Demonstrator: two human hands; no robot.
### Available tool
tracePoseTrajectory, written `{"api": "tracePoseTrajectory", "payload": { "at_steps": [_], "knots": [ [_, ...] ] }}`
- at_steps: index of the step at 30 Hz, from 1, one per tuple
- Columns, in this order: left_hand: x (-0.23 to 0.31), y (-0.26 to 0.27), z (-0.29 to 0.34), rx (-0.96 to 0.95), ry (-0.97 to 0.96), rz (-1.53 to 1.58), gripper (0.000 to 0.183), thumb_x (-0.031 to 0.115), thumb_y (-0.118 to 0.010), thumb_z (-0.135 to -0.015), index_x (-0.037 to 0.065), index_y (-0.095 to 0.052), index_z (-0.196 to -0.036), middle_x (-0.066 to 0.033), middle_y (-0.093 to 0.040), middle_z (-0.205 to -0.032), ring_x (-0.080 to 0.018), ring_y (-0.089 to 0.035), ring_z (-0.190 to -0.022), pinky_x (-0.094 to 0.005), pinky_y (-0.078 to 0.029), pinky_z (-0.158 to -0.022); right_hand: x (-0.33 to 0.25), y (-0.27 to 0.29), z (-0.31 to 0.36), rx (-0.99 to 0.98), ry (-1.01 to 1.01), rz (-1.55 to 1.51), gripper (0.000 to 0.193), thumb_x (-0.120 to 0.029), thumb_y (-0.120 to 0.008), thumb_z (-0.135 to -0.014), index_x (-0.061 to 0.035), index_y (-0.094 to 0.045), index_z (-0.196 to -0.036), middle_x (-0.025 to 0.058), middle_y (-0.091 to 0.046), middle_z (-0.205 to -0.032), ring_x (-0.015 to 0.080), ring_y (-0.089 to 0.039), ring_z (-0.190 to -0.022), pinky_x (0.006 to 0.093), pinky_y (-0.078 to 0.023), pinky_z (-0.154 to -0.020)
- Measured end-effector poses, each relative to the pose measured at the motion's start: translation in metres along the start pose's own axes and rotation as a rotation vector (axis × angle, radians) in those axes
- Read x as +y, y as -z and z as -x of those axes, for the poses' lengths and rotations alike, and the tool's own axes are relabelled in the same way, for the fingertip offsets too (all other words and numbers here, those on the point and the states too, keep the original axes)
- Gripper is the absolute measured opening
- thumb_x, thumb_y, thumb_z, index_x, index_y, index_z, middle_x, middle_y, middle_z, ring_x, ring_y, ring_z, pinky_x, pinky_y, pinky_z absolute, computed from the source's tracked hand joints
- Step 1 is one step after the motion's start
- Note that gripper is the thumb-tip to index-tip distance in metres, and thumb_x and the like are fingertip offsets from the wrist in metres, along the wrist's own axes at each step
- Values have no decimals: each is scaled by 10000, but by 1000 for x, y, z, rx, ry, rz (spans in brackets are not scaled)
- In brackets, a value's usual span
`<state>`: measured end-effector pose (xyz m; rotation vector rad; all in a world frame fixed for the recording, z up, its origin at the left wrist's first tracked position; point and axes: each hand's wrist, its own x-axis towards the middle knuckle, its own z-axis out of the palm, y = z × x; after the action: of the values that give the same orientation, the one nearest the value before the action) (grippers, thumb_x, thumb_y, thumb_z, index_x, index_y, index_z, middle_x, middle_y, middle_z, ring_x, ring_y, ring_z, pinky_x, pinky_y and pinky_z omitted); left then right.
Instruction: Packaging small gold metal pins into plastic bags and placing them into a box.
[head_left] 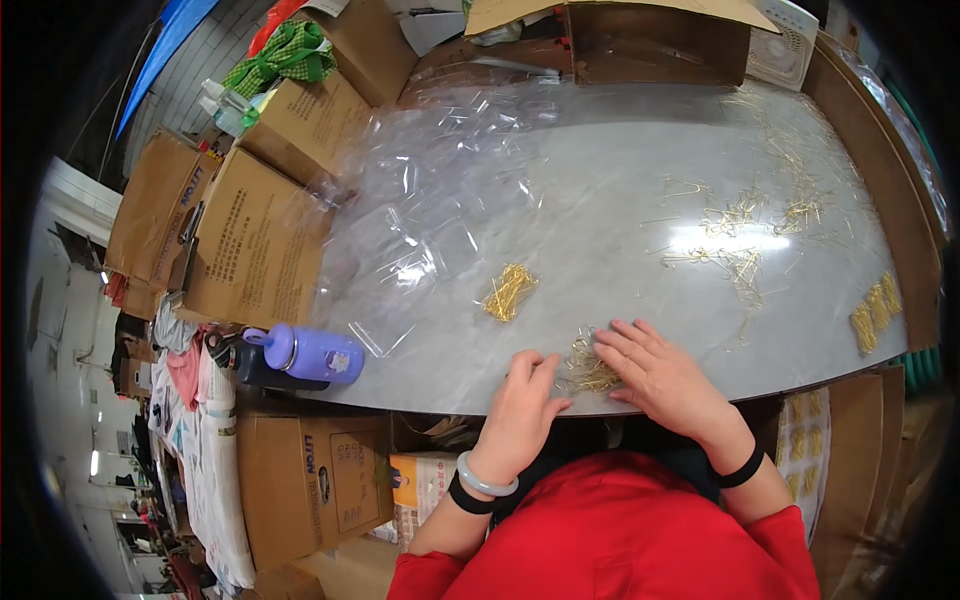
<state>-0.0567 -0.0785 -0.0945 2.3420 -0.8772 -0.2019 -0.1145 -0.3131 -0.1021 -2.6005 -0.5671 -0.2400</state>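
Red shirt (620,530), hands (655,375) flanking wires (588,372), near table edge (450,411), open tabletop (610,200) ahead

Purple bottle (327,356), cardboard box (258,238), white fan (785,45)

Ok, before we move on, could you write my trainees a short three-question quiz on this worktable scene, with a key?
1. Multiple choice: what lies between the left hand and the right hand?
A) a blue ceramic cup
B) a small pile of thin, gold-toned metal wire pieces
C) a roll of brown tape

2. True or false: the purple cylindrical bottle is nearer the left hand than the right.

3. Short answer: which wrist wears a smooth, pale, round bangle as well as a black band?

Key: 1 B; 2 true; 3 the left wrist.
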Motion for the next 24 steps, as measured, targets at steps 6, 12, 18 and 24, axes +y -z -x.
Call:
{"api": "tracePoseTrajectory", "payload": {
  "at_steps": [6,12,18,24],
  "knots": [
    [-4,-16,-23,-23,-77,194,491,-55,-649,-860,-49,-521,-1334,-191,-513,-1261,-299,-643,-982,-348,-536,-833,-3,-3,3,59,49,-130,408,-35,-666,-844,-13,-590,-1244,139,-601,-1301,346,-540,-1285,457,-430,-1107],
    [0,-5,-24,-86,-232,137,650,52,-696,-836,-23,-452,-1435,-196,-482,-1370,-354,-547,-1156,-428,-451,-1014,-1,-9,9,186,18,-148,399,49,-619,-763,1,-624,-1159,154,-609,-1201,363,-591,-1146,451,-489,-981],
    [9,-15,-29,0,-317,-107,866,290,-830,-776,-16,-408,-1468,-212,-404,-1453,-454,-347,-1389,-573,-278,-1174,-6,-5,11,189,-75,-200,456,25,-639,-802,-11,-591,-1254,160,-587,-1284,371,-572,-1201,451,-471,-1026],
    [12,-43,-31,26,-291,-31,743,211,-803,-820,-26,-441,-1424,-197,-438,-1334,-457,-348,-1393,-586,-286,-1178,-10,-4,36,277,-294,-427,689,45,-579,-814,9,-381,-1474,232,-385,-1515,413,-383,-1421,457,-340,-1163]
  ]
}}
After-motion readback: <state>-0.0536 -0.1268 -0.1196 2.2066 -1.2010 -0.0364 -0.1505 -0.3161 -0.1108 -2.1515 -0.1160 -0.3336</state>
